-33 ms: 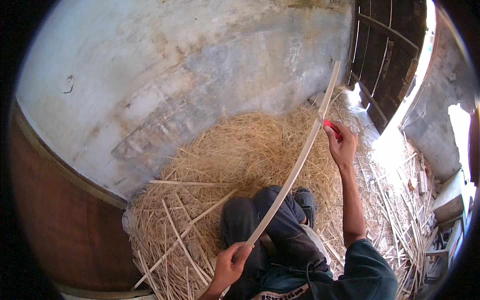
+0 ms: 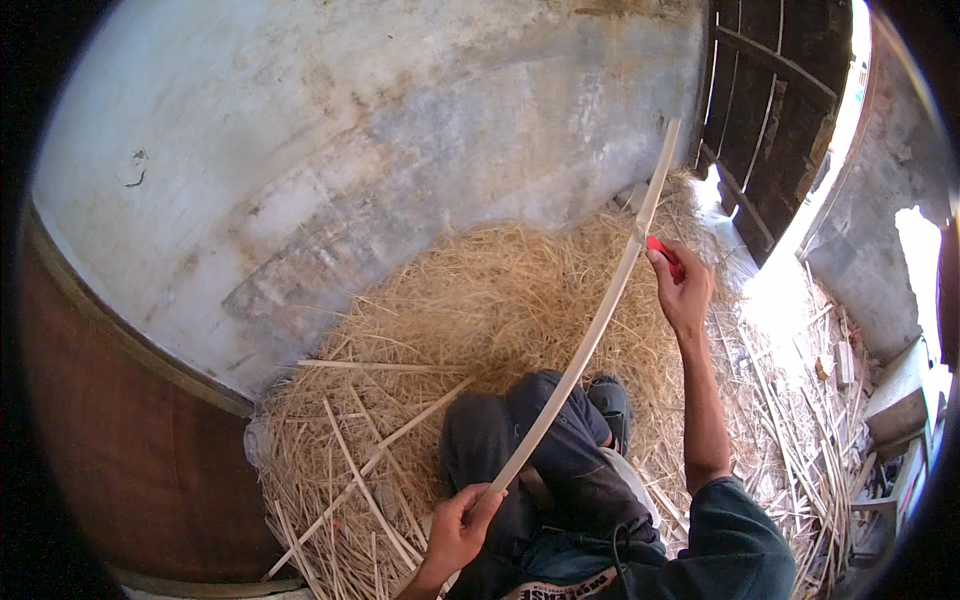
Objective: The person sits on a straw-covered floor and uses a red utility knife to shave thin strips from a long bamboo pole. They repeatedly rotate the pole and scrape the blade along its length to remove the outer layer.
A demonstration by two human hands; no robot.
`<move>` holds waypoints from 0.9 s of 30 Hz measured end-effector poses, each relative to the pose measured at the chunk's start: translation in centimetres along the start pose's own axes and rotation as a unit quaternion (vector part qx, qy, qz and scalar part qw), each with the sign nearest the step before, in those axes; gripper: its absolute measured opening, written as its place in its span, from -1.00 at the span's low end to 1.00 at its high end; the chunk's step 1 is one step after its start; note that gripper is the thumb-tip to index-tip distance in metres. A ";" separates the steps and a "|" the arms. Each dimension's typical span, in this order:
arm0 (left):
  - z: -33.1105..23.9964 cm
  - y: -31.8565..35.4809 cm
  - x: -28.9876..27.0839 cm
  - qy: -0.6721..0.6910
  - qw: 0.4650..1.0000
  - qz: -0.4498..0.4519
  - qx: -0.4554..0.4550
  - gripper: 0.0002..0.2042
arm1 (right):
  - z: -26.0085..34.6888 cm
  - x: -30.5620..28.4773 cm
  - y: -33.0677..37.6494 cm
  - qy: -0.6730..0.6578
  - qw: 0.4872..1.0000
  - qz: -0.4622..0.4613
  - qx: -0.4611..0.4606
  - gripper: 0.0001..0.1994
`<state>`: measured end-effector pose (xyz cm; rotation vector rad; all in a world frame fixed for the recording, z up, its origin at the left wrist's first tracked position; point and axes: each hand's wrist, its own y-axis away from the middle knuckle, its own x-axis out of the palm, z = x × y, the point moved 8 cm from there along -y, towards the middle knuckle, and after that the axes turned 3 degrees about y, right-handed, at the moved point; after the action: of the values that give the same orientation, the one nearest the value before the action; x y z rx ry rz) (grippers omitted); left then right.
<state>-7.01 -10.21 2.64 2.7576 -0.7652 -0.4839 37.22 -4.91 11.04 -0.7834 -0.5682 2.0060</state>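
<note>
In the head view, a long, pale bamboo strip (image 2: 590,345) is held aslant above a seated person's dark trousers (image 2: 480,430), its near end at 6 o'clock and its free end between 1 and 2 o'clock. The near end is gripped by the left hand (image 2: 462,525) at 6 o'clock, pinched between thumb and fingers. A red tool (image 2: 656,245) is clasped in the right hand (image 2: 686,285) at 3 o'clock and is held at the strip's edge, close to a node; its working end cannot be made out. The floor at the centre is covered by a heap of straw-coloured shavings (image 2: 480,280), on which loose strips (image 2: 420,423) are scattered crosswise at 7 o'clock. More slender strips (image 2: 790,440) are strewn at 4 o'clock. The scene is backed from 10 to 12 o'clock by a stained, pale wall (image 2: 400,150), while a dark plank door (image 2: 775,110) is seen at 2 o'clock, edged with bright light, and a brown panel (image 2: 150,430) at 8 o'clock
</note>
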 end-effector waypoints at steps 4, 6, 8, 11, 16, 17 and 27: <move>-0.3 -0.6 -0.1 0.026 0.998 -0.007 0.065 -0.64 | -1.6 2.6 1.8 -0.282 0.933 0.115 0.191 -0.59; -0.2 -1.2 -0.3 0.056 0.996 -0.017 0.067 -0.71 | -0.5 2.9 3.5 -0.270 0.939 0.123 0.174 -0.62; -0.2 -2.0 -0.6 0.068 0.996 -0.006 0.053 -0.70 | 2.4 3.0 5.6 -0.148 0.983 0.091 0.054 -0.73; -1.9 -2.9 -0.4 0.069 0.995 -0.006 0.065 -0.69 | 6.8 4.2 9.8 -0.103 0.981 0.152 -0.068 -0.76; -3.7 -3.9 0.8 0.005 0.993 -0.028 0.119 -0.69 | 11.6 4.7 13.3 -0.078 0.965 0.198 -0.152 -0.72; -4.6 -3.9 1.1 -0.022 0.990 -0.041 0.133 -0.67 | 12.2 4.4 13.4 -0.071 0.966 0.192 -0.157 -0.72; -5.0 -3.6 1.6 -0.117 0.982 -0.043 0.142 -0.69 | 12.0 3.7 11.1 -0.026 0.972 0.152 -0.177 -0.78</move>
<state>-2.23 -7.40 5.70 3.0438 -0.8274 -0.7840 20.82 -8.43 11.08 -1.0886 -0.8978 2.2402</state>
